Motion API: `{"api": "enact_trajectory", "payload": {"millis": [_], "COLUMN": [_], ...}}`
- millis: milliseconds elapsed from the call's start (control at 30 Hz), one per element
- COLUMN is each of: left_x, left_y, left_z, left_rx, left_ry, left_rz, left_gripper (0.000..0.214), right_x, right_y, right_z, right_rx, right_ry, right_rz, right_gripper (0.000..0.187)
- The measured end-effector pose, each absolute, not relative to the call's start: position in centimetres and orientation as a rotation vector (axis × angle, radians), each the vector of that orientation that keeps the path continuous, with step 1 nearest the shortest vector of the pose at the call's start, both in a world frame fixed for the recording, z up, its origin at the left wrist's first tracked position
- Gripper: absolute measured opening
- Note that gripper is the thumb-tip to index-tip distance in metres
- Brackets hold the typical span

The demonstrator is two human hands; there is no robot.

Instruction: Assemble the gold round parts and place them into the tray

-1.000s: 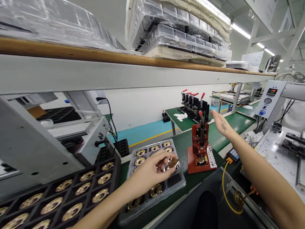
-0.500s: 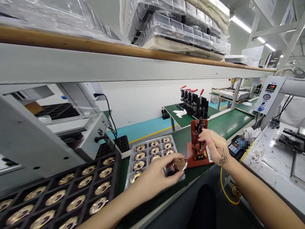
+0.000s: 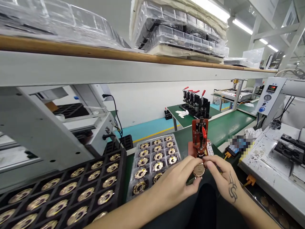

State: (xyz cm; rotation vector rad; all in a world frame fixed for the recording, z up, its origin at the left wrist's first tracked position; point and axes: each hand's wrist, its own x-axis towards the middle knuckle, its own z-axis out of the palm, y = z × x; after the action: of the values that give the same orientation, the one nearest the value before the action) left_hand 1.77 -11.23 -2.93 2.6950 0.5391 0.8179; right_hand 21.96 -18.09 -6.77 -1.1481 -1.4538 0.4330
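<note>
Both hands meet just in front of a small red press fixture [image 3: 199,140] with a red-tipped lever, standing on the green belt [image 3: 226,127]. My left hand [image 3: 177,184] and my right hand [image 3: 220,178] pinch one round gold metal disc [image 3: 199,170] between their fingertips. To the left of the hands lies a clear plastic tray [image 3: 152,159] with several gold discs in its pockets. A black tray [image 3: 71,194] of gold discs fills the lower left.
A grey metal machine frame [image 3: 47,127] stands at the left under a long shelf [image 3: 119,66] stacked with clear trays. Black toggle clamps [image 3: 196,101] sit on a far green table. A control box [image 3: 269,95] and a white bench [image 3: 271,159] are at the right.
My left hand carried the gold disc from the clear tray toward the red fixture. My right hand came back from the belt, touched the fixture's lever, then joined the left hand on the disc.
</note>
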Motion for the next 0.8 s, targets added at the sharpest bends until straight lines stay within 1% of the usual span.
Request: {"api": "enact_trajectory", "payload": {"millis": [100, 200, 267, 333, 433, 500, 567, 667, 733, 800], "left_x": [2.3, 2.7, 2.7, 2.6, 1.6, 0.0, -3.0, -10.2, -16.2, -22.4], "left_y": [-11.6, -12.1, -12.6, -13.6, -15.4, -16.4, -17.0, -18.2, -19.4, -21.0], "left_z": [-2.7, -2.6, -2.6, -3.0, -4.3, -5.4, -6.4, -7.7, -8.3, -8.7], "left_rx": [2.676, 2.559, 2.338, 1.995, 1.549, 1.464, 1.537, 1.841, 2.032, 2.032], "left_ry": [0.490, 0.471, 0.499, 0.543, 0.582, 0.640, 0.800, 1.263, 1.655, 2.004], "left_rz": [0.826, 0.797, 0.740, 0.674, 0.620, 0.646, 0.746, 0.914, 0.910, 0.857], "left_gripper": [0.040, 0.038, 0.042, 0.044, 0.034, 0.032, 0.030, 0.021, 0.024, 0.028], "right_x": [21.7, 22.0, 22.1, 21.9, 21.5, 21.6, 22.3, 23.9, 24.8, 25.2], "right_y": [-18.9, -19.3, -19.8, -20.5, -22.1, -23.2, -24.0, -24.4, -24.3, -24.1], "right_z": [-6.9, -6.9, -6.9, -7.2, -8.4, -10.0, -12.1, -16.1, -18.5, -20.5], "right_rx": [-1.180, -1.150, -1.140, -1.150, -1.188, -1.226, -1.272, -1.376, -1.428, -1.459], "right_ry": [-1.412, -1.339, -1.303, -1.306, -1.383, -1.458, -1.526, -1.554, -1.537, -1.512], "right_rz": [0.696, 0.837, 0.877, 0.894, 0.882, 0.879, 0.899, 0.925, 0.971, 1.027], "right_gripper": [0.031, 0.036, 0.038, 0.039, 0.038, 0.038, 0.039, 0.043, 0.046, 0.047]}}
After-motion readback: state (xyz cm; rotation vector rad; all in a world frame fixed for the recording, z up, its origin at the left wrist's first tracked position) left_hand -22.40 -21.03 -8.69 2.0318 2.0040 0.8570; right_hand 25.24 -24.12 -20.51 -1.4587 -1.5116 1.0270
